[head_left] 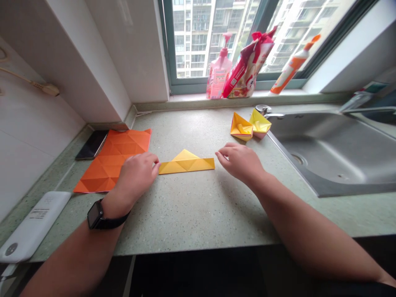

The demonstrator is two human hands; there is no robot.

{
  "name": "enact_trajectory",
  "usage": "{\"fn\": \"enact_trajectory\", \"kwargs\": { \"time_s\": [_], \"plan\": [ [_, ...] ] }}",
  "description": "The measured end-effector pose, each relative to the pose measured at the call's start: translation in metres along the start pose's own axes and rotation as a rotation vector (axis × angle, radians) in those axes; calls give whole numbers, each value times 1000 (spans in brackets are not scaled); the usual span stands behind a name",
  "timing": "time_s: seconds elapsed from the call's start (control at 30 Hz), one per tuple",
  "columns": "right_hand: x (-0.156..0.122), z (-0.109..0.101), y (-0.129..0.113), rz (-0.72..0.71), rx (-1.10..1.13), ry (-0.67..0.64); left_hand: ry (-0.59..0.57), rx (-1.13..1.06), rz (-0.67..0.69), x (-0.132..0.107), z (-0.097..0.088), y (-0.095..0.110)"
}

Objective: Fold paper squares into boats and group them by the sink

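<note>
Grip check: our left hand [136, 181] has its fingers curled against the end of the folded yellow origami paper [185, 164], though we can't tell if it's pinching. Our right hand [239, 163] is loosely spread, just off the far end! That paper lies mid-surface [198, 214], peak pointing back, between our hands. Creased orange origami paper [114, 161] sits beside our left hand, and two yellow paper boats [250, 126] sit by the steel sink [328, 156].

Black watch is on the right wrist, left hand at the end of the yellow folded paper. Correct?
Wrong wrist: the head view shows the black watch on the left wrist, not the right. The left hand is at the left end of the yellow folded paper, as you said.
</note>
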State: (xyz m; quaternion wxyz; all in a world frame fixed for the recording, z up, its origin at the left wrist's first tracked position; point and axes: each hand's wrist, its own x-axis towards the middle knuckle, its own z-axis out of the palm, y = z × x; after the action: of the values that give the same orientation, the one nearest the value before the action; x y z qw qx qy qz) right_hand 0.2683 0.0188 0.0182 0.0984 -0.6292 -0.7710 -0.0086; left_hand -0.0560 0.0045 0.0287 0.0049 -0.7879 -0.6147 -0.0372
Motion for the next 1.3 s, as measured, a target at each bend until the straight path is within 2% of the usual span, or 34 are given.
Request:
{"fn": "enact_trajectory", "kwargs": {
  "time_s": [0.07,0.1,0.2,0.27,0.47,0.7,0.87,1.03,1.17,1.3],
  "plan": [
    [1,5,-2,-113,111,117,77,-29,0,3,4,-3],
    [1,8,-4,-196,163,130,104,-50,27,4,7,-5],
    [-5,19,-12,-423,255,35,128,-106,180,6,16,-9],
    [-9,27,-18,-489,277,-32,116,-118,271,8,21,-10],
    [-8,37,-22,-456,264,-125,65,-148,448,13,25,-14],
    [1,51,-14,-474,302,-53,61,-265,610,16,28,-11],
    [0,55,-14,-491,356,-20,157,-315,598,12,35,-2],
    [-4,49,-20,-597,410,28,211,-382,564,11,42,19],
    [-4,50,-24,-624,384,27,156,-487,560,13,50,33],
    [0,50,-20,-607,325,4,64,-521,591,14,53,32]
  ]
}}
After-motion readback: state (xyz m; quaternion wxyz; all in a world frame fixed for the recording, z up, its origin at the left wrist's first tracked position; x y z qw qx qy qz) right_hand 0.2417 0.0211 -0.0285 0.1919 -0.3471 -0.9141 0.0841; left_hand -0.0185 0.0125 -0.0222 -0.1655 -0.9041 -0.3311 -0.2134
